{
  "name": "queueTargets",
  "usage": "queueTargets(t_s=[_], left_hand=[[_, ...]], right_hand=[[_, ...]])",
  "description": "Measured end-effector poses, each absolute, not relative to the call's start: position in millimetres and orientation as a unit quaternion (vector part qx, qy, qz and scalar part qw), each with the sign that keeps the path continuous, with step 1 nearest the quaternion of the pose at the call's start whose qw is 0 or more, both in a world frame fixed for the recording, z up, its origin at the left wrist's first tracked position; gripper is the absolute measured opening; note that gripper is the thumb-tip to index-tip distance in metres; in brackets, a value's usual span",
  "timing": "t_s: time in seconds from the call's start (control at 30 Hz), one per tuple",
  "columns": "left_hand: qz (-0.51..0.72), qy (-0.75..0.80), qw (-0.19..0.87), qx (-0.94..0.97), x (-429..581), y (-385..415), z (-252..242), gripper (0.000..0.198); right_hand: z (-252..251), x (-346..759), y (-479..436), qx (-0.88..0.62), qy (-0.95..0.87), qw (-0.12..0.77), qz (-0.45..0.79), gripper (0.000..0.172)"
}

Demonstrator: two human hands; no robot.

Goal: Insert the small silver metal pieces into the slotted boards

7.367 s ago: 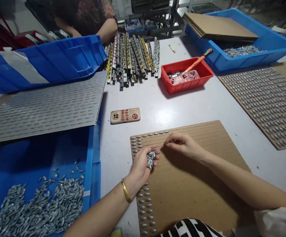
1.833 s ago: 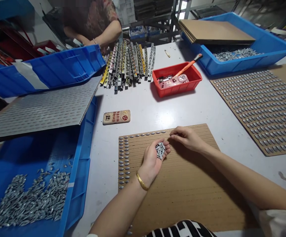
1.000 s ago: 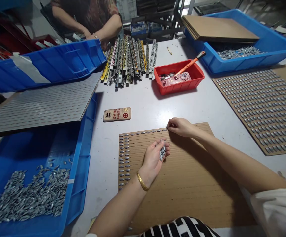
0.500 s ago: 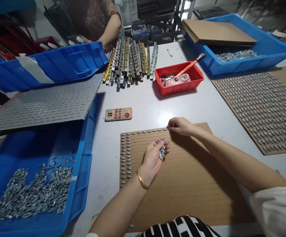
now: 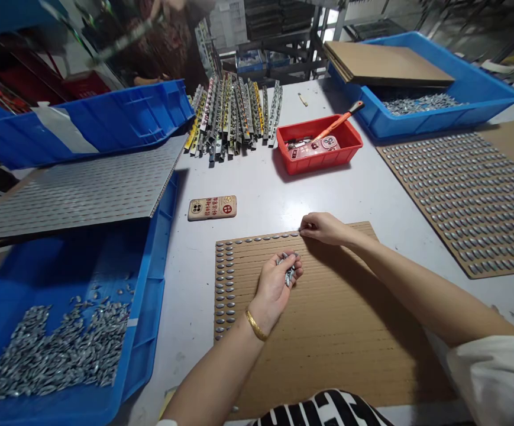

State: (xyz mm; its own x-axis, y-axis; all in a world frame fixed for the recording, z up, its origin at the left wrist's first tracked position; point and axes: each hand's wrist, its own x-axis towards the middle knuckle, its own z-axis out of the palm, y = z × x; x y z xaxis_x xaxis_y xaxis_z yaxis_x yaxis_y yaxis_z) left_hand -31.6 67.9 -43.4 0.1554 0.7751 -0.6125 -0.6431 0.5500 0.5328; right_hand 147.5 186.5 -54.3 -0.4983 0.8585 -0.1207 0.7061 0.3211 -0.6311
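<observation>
Left grip, fingers curled loosely, cradles a small bunch of oval metal studs over a ribbed cardboard sheet, while right grip, fingertips together, rests at the end of a single-file row of studs along the sheet's top edge, possibly pinching one, though the view is poor. More studs lie in a blue plastic crate just left of the sheet on the tabletop.

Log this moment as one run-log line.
left hand: holds small metal pieces | right hand: at end of top row | under both: cardboard sheet
</observation>
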Motion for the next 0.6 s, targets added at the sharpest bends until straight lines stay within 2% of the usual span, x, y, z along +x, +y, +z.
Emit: queueTargets(t_s=[0.1, 0.27, 0.37, 0.6], left_hand=[[0.474, 0.451, 0.753, 0.064, -30, 69, -42, 0.015], [0.492, 0.442, 0.748, 0.047, -23, 74, -40, 0.014], [0.507, 0.429, 0.746, 0.042, -18, 76, -40, 0.014], [0.494, 0.408, 0.767, 0.037, -9, 72, -35, 0.012]], right_hand=[[-49, 152, 177, -0.507, -0.781, 0.154, 0.332, 0.015], [-35, 147, 131, -0.508, -0.703, 0.297, 0.399, 0.018], [-30, 136, 103, -0.474, -0.701, 0.321, 0.425, 0.02], [-40, 135, 92, -0.482, -0.717, 0.337, 0.375, 0.018]])
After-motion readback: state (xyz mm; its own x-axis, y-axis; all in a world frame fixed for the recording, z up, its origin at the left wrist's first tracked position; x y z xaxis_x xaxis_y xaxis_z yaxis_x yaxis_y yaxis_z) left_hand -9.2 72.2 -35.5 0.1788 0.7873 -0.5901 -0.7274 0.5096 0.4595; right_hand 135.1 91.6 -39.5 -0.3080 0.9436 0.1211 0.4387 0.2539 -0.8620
